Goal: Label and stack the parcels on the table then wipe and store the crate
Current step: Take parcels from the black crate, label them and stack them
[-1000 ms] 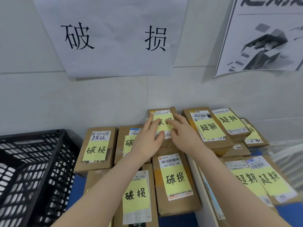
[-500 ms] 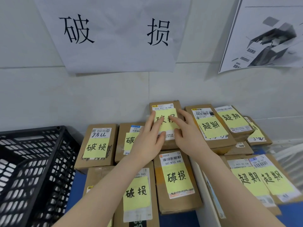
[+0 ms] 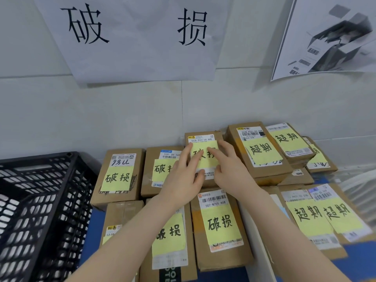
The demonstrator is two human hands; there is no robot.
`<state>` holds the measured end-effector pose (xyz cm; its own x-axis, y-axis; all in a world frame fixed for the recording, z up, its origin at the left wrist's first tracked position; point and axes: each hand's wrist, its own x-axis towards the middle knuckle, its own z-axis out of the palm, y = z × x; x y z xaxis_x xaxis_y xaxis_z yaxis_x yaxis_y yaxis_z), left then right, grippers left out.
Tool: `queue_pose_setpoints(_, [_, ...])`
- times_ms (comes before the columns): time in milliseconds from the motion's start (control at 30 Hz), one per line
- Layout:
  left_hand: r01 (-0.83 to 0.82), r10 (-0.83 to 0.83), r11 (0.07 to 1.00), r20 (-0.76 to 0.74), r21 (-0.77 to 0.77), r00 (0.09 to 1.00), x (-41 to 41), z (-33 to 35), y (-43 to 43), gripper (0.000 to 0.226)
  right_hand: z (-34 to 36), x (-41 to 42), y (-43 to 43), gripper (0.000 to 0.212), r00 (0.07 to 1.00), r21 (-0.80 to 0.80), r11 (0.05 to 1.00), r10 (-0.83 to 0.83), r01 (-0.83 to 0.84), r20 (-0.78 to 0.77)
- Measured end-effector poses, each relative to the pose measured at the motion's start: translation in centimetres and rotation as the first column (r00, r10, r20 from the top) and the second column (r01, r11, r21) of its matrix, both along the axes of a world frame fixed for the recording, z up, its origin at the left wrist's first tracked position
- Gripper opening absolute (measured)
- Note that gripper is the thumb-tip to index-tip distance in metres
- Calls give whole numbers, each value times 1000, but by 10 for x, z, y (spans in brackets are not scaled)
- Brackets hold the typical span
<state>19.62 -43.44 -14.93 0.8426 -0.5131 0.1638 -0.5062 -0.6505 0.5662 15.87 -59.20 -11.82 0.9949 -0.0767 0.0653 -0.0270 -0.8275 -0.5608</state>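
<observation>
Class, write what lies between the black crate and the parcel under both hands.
In the head view, two yellow-noted parcels: the 98LL parcel and the 530-D5 parcel.

L hand (image 3: pixel 183 181) & R hand (image 3: pixel 231 171): both bare, slim fingers. L forearm (image 3: pixel 126 241) & R forearm (image 3: pixel 293 237) bare too, skin showing right to btm edge of frame, lower centre & lower right. Wrists narrow, arms widen toward btm. Nails too small to tell.
</observation>
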Motion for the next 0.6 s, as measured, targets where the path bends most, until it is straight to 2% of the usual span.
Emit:
queue_pose_setpoints(100, [-16, 20, 998, -61, 57, 998, 3, -3, -3, 53, 3, 7, 3, 56, 998, -70, 998, 7, -12, -60])
queue_pose_setpoints(267, [-25, 32, 993, -61, 113, 998, 9, -1, -6, 52, 3, 14, 8, 57, 993, -134, 991, -17, 1, -121])
queue_pose_setpoints(600, [-23, 33, 997, -144, 71, 989, 10, -3, -8, 54, 1, 15, 11, 56, 984, -138, 988, -88, 67, -154])
